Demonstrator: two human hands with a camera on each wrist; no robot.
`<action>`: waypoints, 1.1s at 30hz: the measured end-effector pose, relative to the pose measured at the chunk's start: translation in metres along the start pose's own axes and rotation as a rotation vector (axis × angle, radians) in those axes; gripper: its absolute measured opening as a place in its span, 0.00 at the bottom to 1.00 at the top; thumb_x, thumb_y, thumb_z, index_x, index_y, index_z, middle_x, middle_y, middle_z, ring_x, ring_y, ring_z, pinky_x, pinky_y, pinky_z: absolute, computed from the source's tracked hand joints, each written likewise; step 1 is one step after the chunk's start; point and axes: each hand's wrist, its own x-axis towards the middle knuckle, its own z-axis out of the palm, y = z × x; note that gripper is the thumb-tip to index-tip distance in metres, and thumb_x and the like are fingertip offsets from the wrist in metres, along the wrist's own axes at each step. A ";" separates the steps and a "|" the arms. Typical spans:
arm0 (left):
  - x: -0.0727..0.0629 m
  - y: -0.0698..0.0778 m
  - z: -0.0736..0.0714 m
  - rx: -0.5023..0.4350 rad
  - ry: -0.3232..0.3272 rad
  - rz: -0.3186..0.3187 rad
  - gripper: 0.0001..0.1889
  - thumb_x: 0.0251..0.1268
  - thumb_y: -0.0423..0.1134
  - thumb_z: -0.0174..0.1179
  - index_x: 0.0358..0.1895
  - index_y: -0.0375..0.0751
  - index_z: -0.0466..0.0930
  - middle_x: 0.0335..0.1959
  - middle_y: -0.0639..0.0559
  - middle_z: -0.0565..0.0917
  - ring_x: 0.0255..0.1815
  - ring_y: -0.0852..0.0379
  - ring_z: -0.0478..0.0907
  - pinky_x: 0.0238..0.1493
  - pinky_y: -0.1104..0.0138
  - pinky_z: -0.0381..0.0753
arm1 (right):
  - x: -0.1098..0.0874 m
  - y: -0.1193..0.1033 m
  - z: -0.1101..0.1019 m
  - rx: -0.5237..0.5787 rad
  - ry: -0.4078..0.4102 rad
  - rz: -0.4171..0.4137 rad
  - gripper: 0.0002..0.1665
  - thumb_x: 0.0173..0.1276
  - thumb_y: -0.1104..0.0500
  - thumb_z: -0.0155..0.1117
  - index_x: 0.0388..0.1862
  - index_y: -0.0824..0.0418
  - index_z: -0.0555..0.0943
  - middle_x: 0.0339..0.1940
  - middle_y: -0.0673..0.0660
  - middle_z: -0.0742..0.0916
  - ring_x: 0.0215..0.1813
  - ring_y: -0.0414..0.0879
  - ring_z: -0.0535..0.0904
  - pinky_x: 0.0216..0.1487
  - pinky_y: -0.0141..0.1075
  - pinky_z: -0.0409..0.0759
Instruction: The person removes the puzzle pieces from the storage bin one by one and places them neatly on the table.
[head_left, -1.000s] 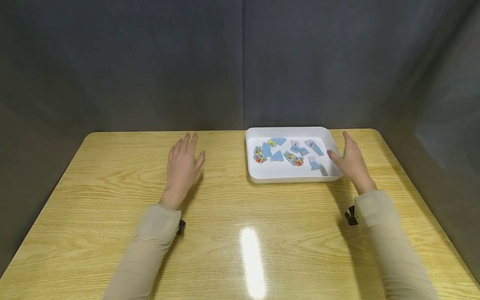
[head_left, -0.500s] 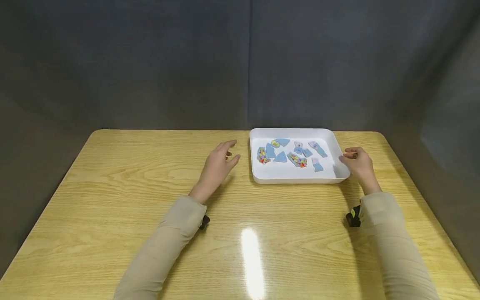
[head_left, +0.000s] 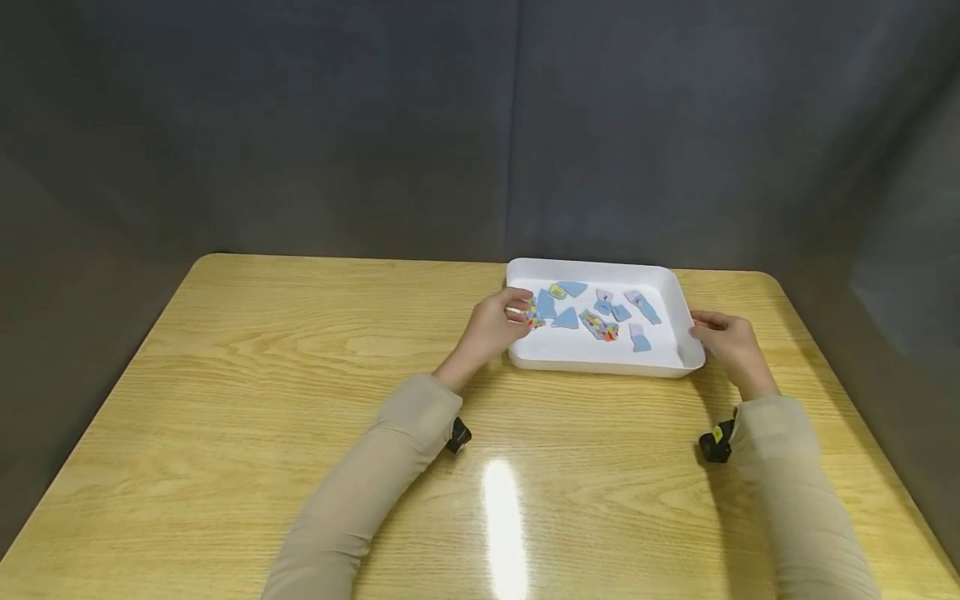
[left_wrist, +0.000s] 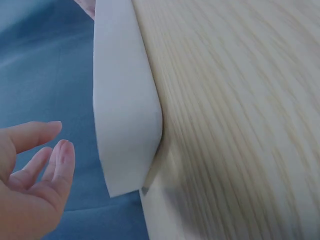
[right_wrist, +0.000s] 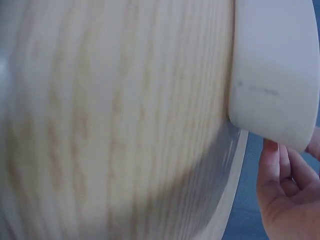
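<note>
- Dark grey fabric hangings [head_left: 337,125] close off the back and both sides of the pale wood-grain worktop [head_left: 262,375].
- Your left hand [head_left: 491,325] has swung right since a second ago, from well apart to the near-left end of the shallow white rectangular tray [head_left: 570,348]; its grip is wide, fingers just off the wall.
- Your right hand [head_left: 733,346] has closed in too; its grip looks narrow, pinching the tray's right end wall.
- So the tray is flanked at both ends but held at only one.
- Flat, irregular blue, pink and multicoloured pieces [head_left: 566,318] lie loose inside.
- Behind, the tray nearly meets the worktop's back edge; your wider room runs left and towards you.
</note>
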 end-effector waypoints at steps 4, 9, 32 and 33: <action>0.008 0.005 0.010 -0.005 -0.014 -0.026 0.24 0.57 0.22 0.58 0.59 0.31 0.74 0.53 0.35 0.81 0.52 0.43 0.81 0.50 0.63 0.83 | -0.001 0.000 -0.003 0.024 -0.038 0.017 0.30 0.73 0.58 0.49 0.70 0.72 0.63 0.65 0.70 0.71 0.38 0.25 0.69 0.36 0.16 0.75; 0.016 0.007 0.023 0.022 -0.048 -0.049 0.23 0.55 0.21 0.59 0.58 0.31 0.75 0.52 0.36 0.81 0.51 0.44 0.81 0.50 0.65 0.82 | -0.004 0.001 -0.003 0.073 -0.059 0.054 0.32 0.73 0.56 0.50 0.72 0.68 0.62 0.65 0.66 0.73 0.35 0.21 0.70 0.38 0.18 0.77; 0.024 -0.023 0.040 0.164 -0.022 -0.169 0.20 0.54 0.25 0.61 0.54 0.34 0.78 0.49 0.43 0.83 0.53 0.48 0.79 0.57 0.62 0.79 | -0.010 -0.012 0.004 0.170 -0.303 0.011 0.37 0.68 0.63 0.55 0.71 0.75 0.56 0.35 0.36 0.78 0.37 0.27 0.78 0.42 0.24 0.82; 0.024 -0.024 0.041 0.170 -0.021 -0.168 0.20 0.54 0.26 0.62 0.54 0.34 0.78 0.49 0.42 0.83 0.53 0.48 0.79 0.57 0.62 0.79 | -0.010 -0.013 0.004 0.164 -0.307 0.014 0.37 0.68 0.63 0.55 0.71 0.75 0.56 0.36 0.37 0.78 0.38 0.27 0.78 0.42 0.23 0.82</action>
